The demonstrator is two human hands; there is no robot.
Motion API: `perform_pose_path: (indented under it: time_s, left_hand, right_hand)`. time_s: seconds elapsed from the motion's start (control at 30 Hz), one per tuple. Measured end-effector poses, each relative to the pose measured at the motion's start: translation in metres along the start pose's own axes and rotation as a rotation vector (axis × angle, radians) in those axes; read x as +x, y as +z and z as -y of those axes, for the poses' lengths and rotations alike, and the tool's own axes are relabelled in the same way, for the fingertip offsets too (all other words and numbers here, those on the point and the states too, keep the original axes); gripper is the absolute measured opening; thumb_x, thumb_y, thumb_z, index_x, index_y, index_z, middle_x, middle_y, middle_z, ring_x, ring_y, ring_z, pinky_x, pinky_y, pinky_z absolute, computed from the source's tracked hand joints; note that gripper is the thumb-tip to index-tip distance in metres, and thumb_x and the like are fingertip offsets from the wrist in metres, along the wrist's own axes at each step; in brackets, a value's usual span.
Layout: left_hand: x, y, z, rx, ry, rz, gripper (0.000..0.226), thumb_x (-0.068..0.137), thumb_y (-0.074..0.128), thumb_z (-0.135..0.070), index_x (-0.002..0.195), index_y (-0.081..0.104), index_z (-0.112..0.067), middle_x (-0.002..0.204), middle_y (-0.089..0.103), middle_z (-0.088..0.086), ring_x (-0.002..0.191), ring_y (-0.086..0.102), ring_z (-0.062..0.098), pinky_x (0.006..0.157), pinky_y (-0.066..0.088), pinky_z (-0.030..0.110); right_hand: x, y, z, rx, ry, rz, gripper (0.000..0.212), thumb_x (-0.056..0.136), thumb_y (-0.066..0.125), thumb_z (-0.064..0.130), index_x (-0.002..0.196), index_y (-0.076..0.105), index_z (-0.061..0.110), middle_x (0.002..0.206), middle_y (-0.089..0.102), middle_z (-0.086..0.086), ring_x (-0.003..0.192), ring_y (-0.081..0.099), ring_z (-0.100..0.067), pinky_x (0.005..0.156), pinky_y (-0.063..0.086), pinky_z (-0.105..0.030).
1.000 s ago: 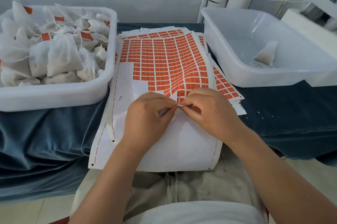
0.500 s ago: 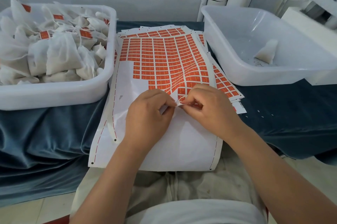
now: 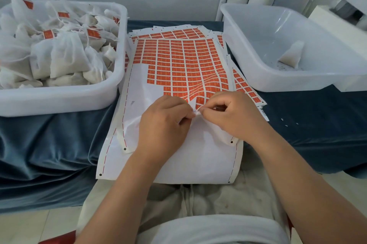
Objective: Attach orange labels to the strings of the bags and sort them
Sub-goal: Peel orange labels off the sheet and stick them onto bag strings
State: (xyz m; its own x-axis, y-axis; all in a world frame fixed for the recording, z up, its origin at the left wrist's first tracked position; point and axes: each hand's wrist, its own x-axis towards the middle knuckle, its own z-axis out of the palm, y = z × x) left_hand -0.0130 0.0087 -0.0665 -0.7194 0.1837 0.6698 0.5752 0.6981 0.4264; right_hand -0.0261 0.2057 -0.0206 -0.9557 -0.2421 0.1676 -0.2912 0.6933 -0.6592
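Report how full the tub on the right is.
Nearly empty: the right tub holds a single white bag and some specks.

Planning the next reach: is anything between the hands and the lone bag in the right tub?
Only the tub's near wall; the bag lies behind it. The left hand and right hand pinch the label sheet.

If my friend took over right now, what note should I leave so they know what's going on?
Left hand and right hand: both pinch the label sheet at its peeled edge, fingertips meeting.
Left tub: heaped with bags, several showing orange labels.
Right tub: one lone bag, no label visible.
Left to do: peel a label, fix it on a string, sort the bag.
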Motion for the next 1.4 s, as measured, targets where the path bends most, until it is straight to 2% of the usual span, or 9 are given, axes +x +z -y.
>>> perform_pose_path:
  time_s: [0.2, 0.43, 0.6, 0.8, 0.9, 1.0, 1.13, 1.3, 1.4]
  left_hand:
    - [0.000, 0.000, -0.002, 0.017, -0.024, -0.006, 0.003, 0.088, 0.083, -0.010, 0.086, 0.081, -0.009, 0.090, 0.079, 0.005, 0.082, 0.071, 0.022, 0.075, 0.061, 0.035]
    - [0.003, -0.004, -0.003, 0.007, -0.193, -0.059, 0.007, 0.090, 0.084, -0.017, 0.092, 0.078, -0.014, 0.098, 0.078, 0.000, 0.090, 0.070, 0.017, 0.082, 0.056, 0.028]
    - [0.005, -0.003, -0.004, 0.046, -0.275, -0.034, 0.007, 0.091, 0.082, -0.022, 0.094, 0.078, -0.018, 0.097, 0.078, -0.003, 0.087, 0.068, 0.015, 0.078, 0.053, 0.025]
    - [0.009, -0.005, -0.007, 0.118, -0.315, 0.046, 0.029, 0.094, 0.078, -0.031, 0.122, 0.075, -0.022, 0.127, 0.073, -0.002, 0.120, 0.065, 0.020, 0.105, 0.046, 0.034]
    - [0.010, -0.011, -0.020, -0.078, -0.268, 0.015, 0.036, 0.095, 0.072, -0.048, 0.125, 0.074, -0.027, 0.131, 0.068, -0.013, 0.125, 0.058, 0.006, 0.109, 0.046, 0.026]
    - [0.015, -0.019, -0.045, -0.365, -0.434, 0.073, 0.028, 0.090, 0.058, -0.074, 0.110, 0.066, -0.056, 0.114, 0.066, -0.041, 0.117, 0.060, -0.010, 0.088, 0.051, 0.009]
    - [0.016, -0.019, -0.068, -0.801, -0.611, 0.071, 0.020, 0.096, 0.065, -0.053, 0.103, 0.079, -0.041, 0.103, 0.077, -0.022, 0.104, 0.070, 0.002, 0.082, 0.055, 0.011]
    - [0.016, -0.021, -0.070, -0.960, -0.794, -0.006, 0.016, 0.095, 0.069, -0.045, 0.093, 0.082, -0.034, 0.095, 0.078, -0.011, 0.097, 0.071, 0.005, 0.086, 0.052, 0.023]
    - [0.017, -0.022, -0.061, -0.980, -0.813, -0.062, 0.015, 0.097, 0.072, -0.037, 0.088, 0.081, -0.029, 0.093, 0.079, -0.004, 0.095, 0.075, 0.013, 0.090, 0.058, 0.030]
  right_hand:
    - [0.000, -0.001, 0.000, 0.112, 0.168, -0.032, 0.025, 0.096, 0.072, 0.033, 0.072, 0.075, 0.026, 0.076, 0.073, 0.012, 0.081, 0.069, -0.005, 0.067, 0.059, -0.029]
    - [0.000, -0.018, -0.003, 0.355, 0.298, -0.232, 0.010, 0.096, 0.072, 0.043, 0.096, 0.079, 0.036, 0.096, 0.076, 0.029, 0.090, 0.073, 0.008, 0.075, 0.059, -0.023]
    - [-0.001, -0.032, 0.001, 0.665, 0.319, -0.447, 0.022, 0.091, 0.071, 0.046, 0.072, 0.076, 0.036, 0.064, 0.067, 0.017, 0.057, 0.065, 0.000, 0.055, 0.052, -0.014]
    - [-0.003, -0.023, 0.006, 0.893, 0.334, -0.265, 0.021, 0.085, 0.075, 0.048, 0.086, 0.081, 0.028, 0.074, 0.072, 0.010, 0.053, 0.055, -0.004, 0.051, 0.043, -0.012]
    - [-0.005, -0.014, 0.014, 1.007, 0.312, -0.223, 0.033, 0.089, 0.075, 0.046, 0.107, 0.081, 0.019, 0.081, 0.069, -0.001, 0.056, 0.051, -0.007, 0.051, 0.041, -0.012]
    - [-0.009, -0.013, 0.024, 0.960, 0.278, -0.216, 0.031, 0.094, 0.072, 0.045, 0.112, 0.080, 0.022, 0.084, 0.072, 0.001, 0.061, 0.061, -0.006, 0.053, 0.046, -0.012]
    - [-0.016, -0.019, 0.034, 0.808, 0.228, -0.272, 0.028, 0.093, 0.070, 0.048, 0.103, 0.080, 0.023, 0.075, 0.070, 0.016, 0.063, 0.064, -0.002, 0.057, 0.050, -0.015]
    - [-0.016, -0.024, 0.036, 0.663, 0.243, -0.180, 0.053, 0.077, 0.070, 0.071, 0.117, 0.077, 0.037, 0.113, 0.078, 0.013, 0.103, 0.074, -0.009, 0.092, 0.058, -0.037]
    - [-0.007, -0.035, 0.034, 0.650, 0.255, -0.099, 0.046, 0.084, 0.071, 0.068, 0.112, 0.078, 0.032, 0.099, 0.078, 0.012, 0.089, 0.074, -0.006, 0.085, 0.055, -0.030]
